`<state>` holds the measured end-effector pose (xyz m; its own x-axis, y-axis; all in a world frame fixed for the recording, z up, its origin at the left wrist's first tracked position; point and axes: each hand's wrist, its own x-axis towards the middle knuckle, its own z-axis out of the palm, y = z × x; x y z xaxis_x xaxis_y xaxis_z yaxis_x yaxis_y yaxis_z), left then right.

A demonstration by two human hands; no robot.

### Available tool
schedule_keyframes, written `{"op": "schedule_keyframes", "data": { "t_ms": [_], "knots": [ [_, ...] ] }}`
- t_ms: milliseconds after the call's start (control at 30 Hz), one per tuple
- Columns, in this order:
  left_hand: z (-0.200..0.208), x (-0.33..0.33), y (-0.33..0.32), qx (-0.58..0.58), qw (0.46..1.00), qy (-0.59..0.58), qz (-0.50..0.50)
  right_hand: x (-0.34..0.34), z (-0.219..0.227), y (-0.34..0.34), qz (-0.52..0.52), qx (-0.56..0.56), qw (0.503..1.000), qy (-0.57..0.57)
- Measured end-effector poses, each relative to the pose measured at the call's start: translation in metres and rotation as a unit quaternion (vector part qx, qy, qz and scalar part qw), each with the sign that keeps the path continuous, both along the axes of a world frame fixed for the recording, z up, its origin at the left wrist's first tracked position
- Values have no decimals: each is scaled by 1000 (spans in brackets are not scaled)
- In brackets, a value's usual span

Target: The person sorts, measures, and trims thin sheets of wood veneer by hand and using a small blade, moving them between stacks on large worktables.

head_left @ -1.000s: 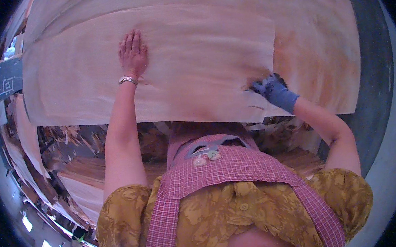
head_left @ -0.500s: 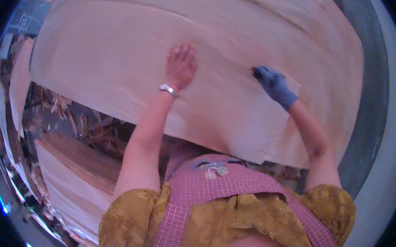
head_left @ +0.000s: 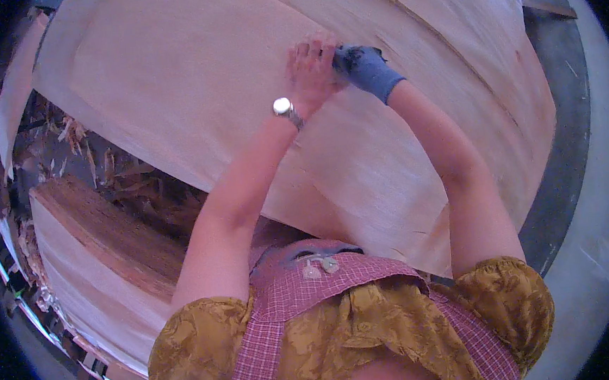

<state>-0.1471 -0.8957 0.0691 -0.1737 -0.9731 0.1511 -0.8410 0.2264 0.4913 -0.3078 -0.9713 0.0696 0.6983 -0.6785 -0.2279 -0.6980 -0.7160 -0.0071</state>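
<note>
Within a second the bare left hand (head_left: pixel 313 66) and blue-gloved right hand (head_left: pixel 365 67) had drawn together, fingers curled gripping the veneer sheet (head_left: pixel 191 85), gathering it for lifting.

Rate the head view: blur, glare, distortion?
Head view: strong fisheye, the veneer sheet edges bow and a black rim rings the picture. Left hand is slightly motion-smeared; gloved right hand is sharper. Light is soft with a pink-purple cast. Bright glare only at the top right corner; no hard shadows.
</note>
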Motion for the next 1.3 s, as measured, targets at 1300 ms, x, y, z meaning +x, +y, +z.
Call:
{"op": "schedule_keyframes", "data": {
  "t_ms": [1300],
  "knots": [
    [-31,-256,223,-55,979,-19,-193,-209,0,446,-525,115,842,33]
  ]
}}
